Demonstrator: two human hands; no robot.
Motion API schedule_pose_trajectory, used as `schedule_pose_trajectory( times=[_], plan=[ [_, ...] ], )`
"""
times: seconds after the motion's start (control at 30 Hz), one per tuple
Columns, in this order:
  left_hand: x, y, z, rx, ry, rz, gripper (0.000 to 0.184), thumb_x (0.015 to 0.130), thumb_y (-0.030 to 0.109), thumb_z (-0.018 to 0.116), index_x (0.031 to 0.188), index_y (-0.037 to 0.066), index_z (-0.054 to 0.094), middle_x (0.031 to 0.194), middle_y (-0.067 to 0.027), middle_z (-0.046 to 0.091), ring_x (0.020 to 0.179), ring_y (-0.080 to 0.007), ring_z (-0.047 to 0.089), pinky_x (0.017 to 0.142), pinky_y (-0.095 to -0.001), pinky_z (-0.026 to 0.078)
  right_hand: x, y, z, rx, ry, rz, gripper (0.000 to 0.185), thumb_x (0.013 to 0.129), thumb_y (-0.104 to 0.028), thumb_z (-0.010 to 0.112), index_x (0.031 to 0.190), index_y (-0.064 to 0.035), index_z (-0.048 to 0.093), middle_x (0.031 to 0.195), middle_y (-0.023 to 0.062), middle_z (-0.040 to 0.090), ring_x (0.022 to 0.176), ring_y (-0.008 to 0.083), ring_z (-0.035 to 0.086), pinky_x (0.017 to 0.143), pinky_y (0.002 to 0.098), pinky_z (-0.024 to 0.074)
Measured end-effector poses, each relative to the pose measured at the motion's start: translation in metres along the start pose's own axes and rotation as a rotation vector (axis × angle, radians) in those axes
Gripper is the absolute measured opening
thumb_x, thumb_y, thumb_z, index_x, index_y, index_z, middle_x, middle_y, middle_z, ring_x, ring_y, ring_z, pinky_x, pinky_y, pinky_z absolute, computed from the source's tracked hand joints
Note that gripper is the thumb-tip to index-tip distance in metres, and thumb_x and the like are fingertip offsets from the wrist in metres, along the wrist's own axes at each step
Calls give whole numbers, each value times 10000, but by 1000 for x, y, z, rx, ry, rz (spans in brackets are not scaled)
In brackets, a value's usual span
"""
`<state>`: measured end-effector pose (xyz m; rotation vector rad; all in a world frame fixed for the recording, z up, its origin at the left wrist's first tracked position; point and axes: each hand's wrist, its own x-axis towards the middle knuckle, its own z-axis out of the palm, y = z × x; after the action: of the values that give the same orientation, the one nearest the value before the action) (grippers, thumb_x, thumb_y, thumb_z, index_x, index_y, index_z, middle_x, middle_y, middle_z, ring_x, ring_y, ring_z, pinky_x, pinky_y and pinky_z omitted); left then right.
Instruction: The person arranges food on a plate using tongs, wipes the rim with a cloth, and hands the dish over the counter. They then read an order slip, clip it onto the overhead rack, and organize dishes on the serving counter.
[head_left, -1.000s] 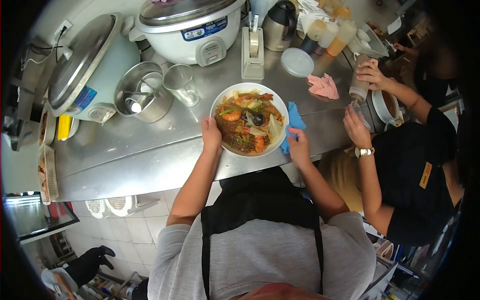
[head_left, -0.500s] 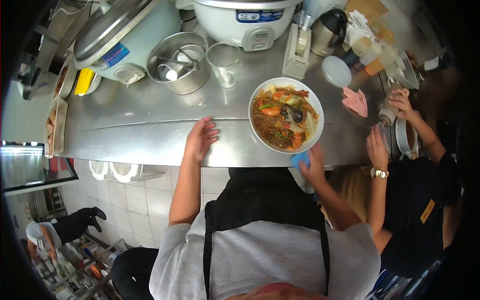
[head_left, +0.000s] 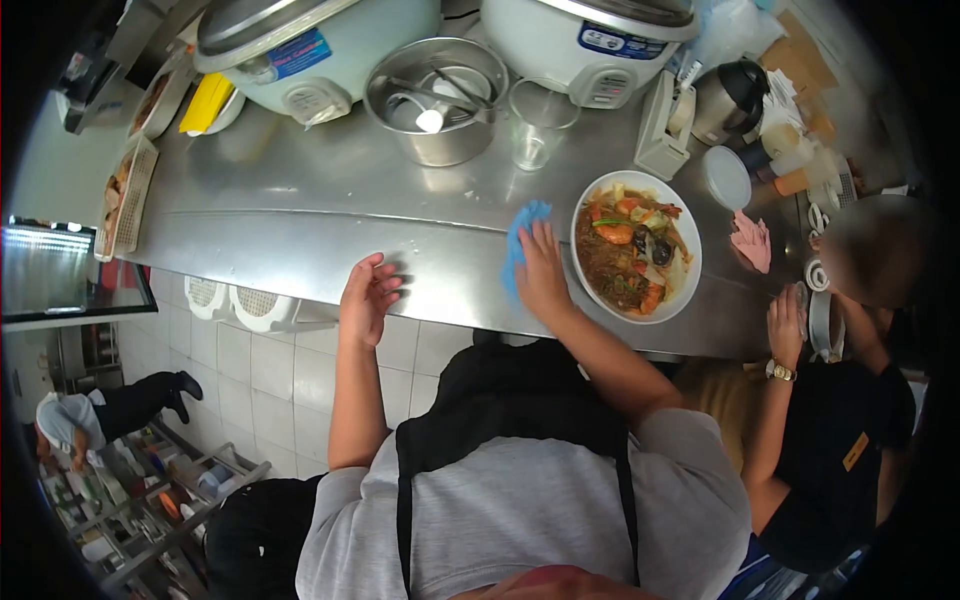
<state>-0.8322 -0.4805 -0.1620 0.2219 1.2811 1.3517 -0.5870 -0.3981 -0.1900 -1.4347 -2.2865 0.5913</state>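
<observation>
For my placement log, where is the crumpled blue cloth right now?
In the head view, the crumpled blue cloth lies partly under the person's right hand on the steel counter, just left of the round white bowl of noodles.

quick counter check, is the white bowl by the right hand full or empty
Largely full: food covers most of the white bowl, with bare white near the rim.

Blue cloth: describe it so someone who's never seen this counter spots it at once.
On the long steel counter, find the white noodle bowl. Just left of it in the picture, the right hand rests on the blue cloth. Its crumpled, bright blue fabric sets it apart from the pink cloth right of the bowl.
</observation>
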Motion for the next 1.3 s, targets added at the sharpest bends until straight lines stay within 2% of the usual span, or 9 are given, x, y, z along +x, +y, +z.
schedule_pose_trajectory(
  times=[0.17,0.37,0.43,0.67,0.77,0.87,1.07,1.2,1.3],
  plan=[
    [-18,8,-39,-67,99,84,320,837,325,429,1041,80,453,873,-42,530,731,-128,517,603,-238,413,84,-9,52,2,105,-77,414,673,-29,486,1083,14,450,1156,208,409,1088,374,352,924,429,266],
    [-19,33,-84,-180,270,327,346,825,328,445,1069,83,439,891,-40,516,750,-139,505,608,-248,400,25,-132,95,538,-782,-534,379,661,17,450,1010,-107,528,946,108,543,915,256,510,777,336,403],
    [-16,52,-98,-176,330,433,341,822,307,453,1081,87,429,906,-38,511,774,-139,497,643,-259,393,0,-164,86,722,-781,-662,355,662,2,481,997,-104,534,903,98,556,870,235,533,741,317,419],
    [63,46,-200,478,873,442,456,770,289,509,1146,63,387,1079,-161,425,1010,-235,404,837,-367,339,92,-119,27,546,-441,-15,354,720,-78,504,1074,-85,500,1048,138,522,956,265,505,798,342,398],
    [98,62,-217,889,993,384,570,742,332,519,1198,50,326,1188,-235,302,1079,-334,324,893,-435,289,110,-70,80,-161,-91,-141,387,736,-120,493,1114,-47,457,1153,182,440,1077,326,407,904,387,306],
    [102,81,-187,975,1176,294,646,715,385,527,1214,31,317,1195,-228,333,1113,-355,309,906,-428,275,111,-91,114,-266,-17,-172,416,740,-132,474,1136,-17,420,1198,200,384,1135,371,320,960,421,218],
    [106,69,-177,1126,1187,335,531,802,345,416,1203,22,288,1232,-235,230,1096,-442,225,870,-496,305,83,-190,140,442,-667,-622,253,670,-16,500,902,-65,588,1005,97,551,994,250,485,851,327,378],
    [108,71,-180,1132,1189,340,536,807,363,396,1205,21,286,1233,-237,232,1100,-456,218,877,-498,291,117,-186,137,640,-176,-445,287,680,11,474,930,-79,581,962,112,558,902,264,521,790,327,412],
    [108,72,-179,1130,1179,315,538,811,374,380,1206,21,287,1234,-239,231,1100,-460,215,886,-499,271,185,-148,125,144,67,-281,302,692,-2,471,988,-35,524,980,159,518,959,300,463,808,364,381]
  ],
)
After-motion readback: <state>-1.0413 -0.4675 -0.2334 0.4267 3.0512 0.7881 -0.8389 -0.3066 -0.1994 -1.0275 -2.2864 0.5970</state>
